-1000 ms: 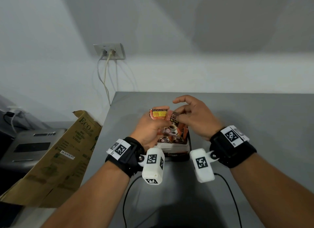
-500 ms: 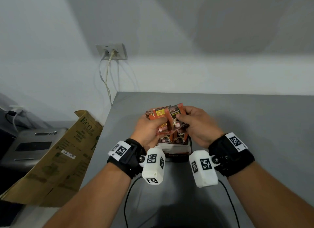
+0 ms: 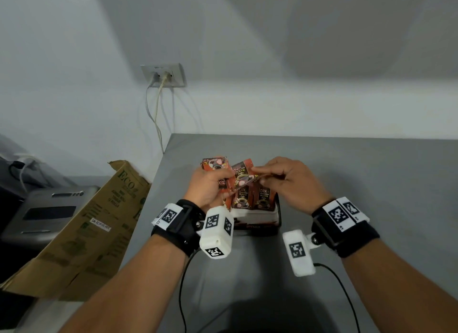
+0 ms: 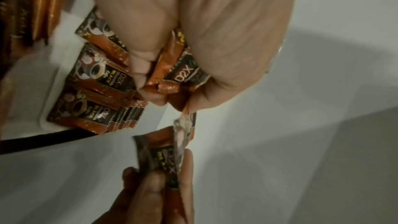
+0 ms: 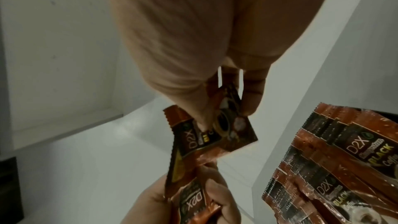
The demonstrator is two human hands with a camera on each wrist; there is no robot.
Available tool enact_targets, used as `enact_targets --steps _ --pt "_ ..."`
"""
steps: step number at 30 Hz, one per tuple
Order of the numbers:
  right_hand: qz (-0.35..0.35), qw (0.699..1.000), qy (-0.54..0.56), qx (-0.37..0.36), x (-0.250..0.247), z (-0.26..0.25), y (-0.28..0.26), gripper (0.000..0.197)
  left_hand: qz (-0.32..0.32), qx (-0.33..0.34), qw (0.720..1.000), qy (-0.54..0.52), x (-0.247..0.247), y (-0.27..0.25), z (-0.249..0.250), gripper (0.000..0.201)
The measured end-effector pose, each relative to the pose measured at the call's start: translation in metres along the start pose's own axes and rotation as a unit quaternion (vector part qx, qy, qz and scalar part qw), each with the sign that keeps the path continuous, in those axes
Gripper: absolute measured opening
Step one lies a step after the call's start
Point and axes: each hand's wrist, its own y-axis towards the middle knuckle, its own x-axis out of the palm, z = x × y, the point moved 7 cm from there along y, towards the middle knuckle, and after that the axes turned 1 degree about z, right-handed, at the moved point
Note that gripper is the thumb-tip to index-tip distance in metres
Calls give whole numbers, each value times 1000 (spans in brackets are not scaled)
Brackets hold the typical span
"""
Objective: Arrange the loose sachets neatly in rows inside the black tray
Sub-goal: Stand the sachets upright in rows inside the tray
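Half a second ago both hands were pressed close over one fanned bundle; now they have drawn a little apart and a single packet has been peeled off toward 3 o'clock. The grey matte tabletop (image 3: pixel 347 184) carries everything, with a flattened brown cardboard box (image 3: pixel 81 223) leaning off its edge at 9 o'clock and a white wall socket (image 3: pixel 163 75) with two cords at 11 o'clock. Near the table's centre sits the black tray (image 3: pixel 278 217), apparently with a white inner wall, already holding upright brown-and-black coffee sachets in rows (image 3: pixel 252 196). Above it at 10 o'clock, the left hand (image 3: pixel 207 184) has its fingers curled round a small bundle of loose sachets (image 4: pixel 185 72), a couple of them poking out beyond the knuckles. The right hand (image 3: pixel 288 181) pinches a single brown foil sachet (image 5: pixel 224 130) between thumb and fingertips (image 5: pixel 251 101), holding it tilted just above the filled rows. The step in hand looks like feeding that one packet into a row. To do it well, it should probably be turned upright with its printed face matching its neighbours, then slid down against the last sachet, so that the thin foil neither buckles nor tips the standing ones.
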Motion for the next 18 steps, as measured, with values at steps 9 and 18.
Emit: enact_targets --steps 9,18 --pt "-3 918 369 145 15 15 -4 23 -15 118 991 59 9 -3 13 52" --pt "71 920 341 181 22 24 -2 26 -52 9 997 -56 9 -7 2 27"
